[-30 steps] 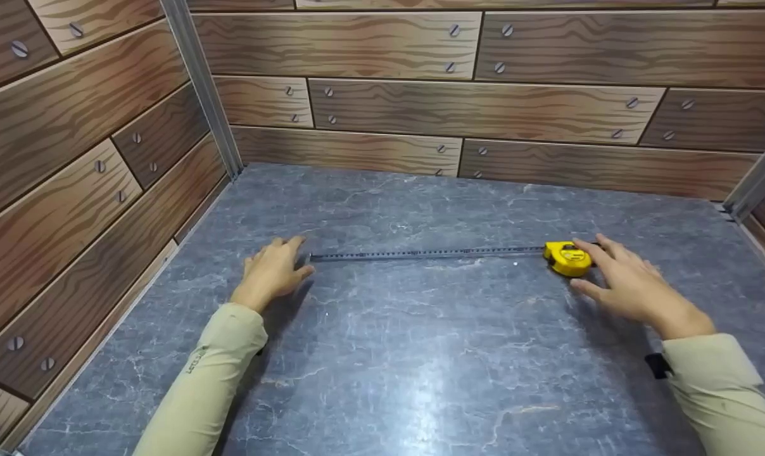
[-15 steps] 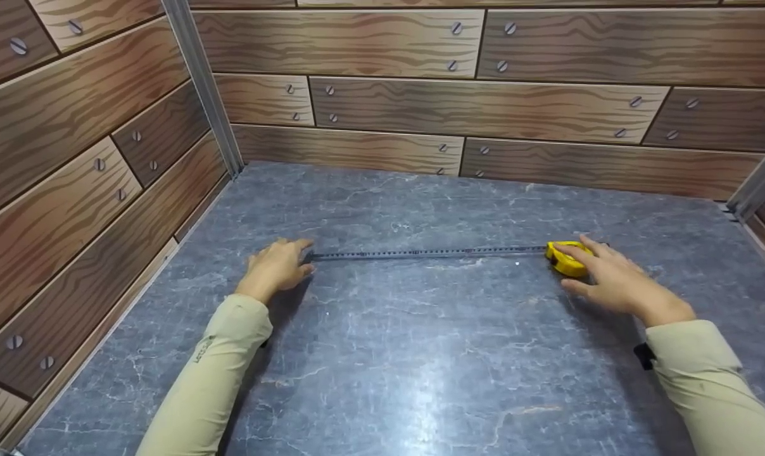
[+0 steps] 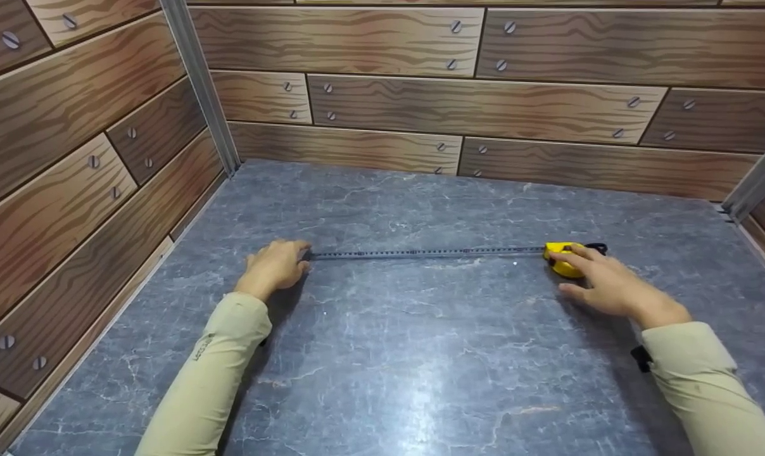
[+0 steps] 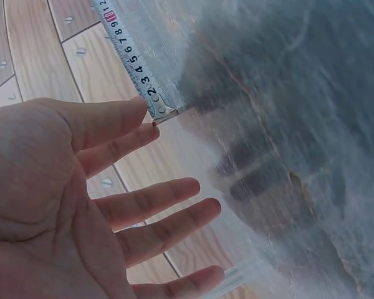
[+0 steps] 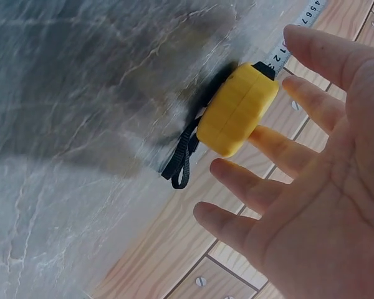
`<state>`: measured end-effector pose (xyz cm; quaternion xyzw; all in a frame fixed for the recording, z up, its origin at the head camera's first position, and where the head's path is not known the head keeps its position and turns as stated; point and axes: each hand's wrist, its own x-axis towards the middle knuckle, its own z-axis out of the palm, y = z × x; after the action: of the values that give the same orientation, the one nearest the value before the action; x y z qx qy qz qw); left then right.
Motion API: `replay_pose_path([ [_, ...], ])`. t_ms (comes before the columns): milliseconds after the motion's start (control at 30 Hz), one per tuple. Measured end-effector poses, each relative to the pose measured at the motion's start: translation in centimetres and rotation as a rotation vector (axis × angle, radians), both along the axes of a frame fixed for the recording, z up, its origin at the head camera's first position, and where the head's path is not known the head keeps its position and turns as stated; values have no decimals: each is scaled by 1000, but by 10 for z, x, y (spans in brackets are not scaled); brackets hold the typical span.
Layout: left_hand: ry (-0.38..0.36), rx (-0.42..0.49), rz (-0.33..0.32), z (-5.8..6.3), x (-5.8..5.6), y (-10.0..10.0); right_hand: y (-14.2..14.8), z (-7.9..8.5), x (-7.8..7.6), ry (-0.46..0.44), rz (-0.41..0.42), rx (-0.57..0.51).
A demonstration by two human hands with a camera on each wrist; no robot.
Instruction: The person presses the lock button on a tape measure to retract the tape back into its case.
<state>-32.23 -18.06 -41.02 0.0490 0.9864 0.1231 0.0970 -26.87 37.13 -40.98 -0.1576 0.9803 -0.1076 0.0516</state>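
A yellow tape measure [image 3: 565,270] lies on the grey marbled surface, its blade [image 3: 414,253] pulled out in a straight line to the left. At the blade's free end is my left hand [image 3: 273,266]; in the left wrist view the thumb and index fingertips are right by the metal end hook [image 4: 166,116], and the other fingers are extended. My right hand [image 3: 613,286] is over and beside the yellow case, fingers spread and relaxed. The right wrist view shows the case [image 5: 237,112] on edge with a black wrist strap [image 5: 182,159] trailing from it.
Wood-plank-patterned walls [image 3: 382,104] enclose the marbled surface [image 3: 382,329] at the back and left. Grey metal posts [image 3: 205,95] stand at the corners.
My right hand has moved left and now overlaps more of the yellow case. My left thumb and index finger have drawn closer around the blade's end.
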Motion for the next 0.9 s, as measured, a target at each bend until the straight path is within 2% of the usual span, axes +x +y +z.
replay_pose_path([
  [267, -1, -1, -15, 0, -1, 0, -2, 3, 4, 8, -7, -2],
  [567, 25, -6, -39, 0, 1, -1, -6, 6, 17, 50, -20, 12],
  [733, 37, -10, -37, -2, 2, -3, -9, 8, 24, 97, 16, 5],
  [900, 56, 8, -25, -4, 1, -6, -11, 14, 27, 77, 27, 31],
])
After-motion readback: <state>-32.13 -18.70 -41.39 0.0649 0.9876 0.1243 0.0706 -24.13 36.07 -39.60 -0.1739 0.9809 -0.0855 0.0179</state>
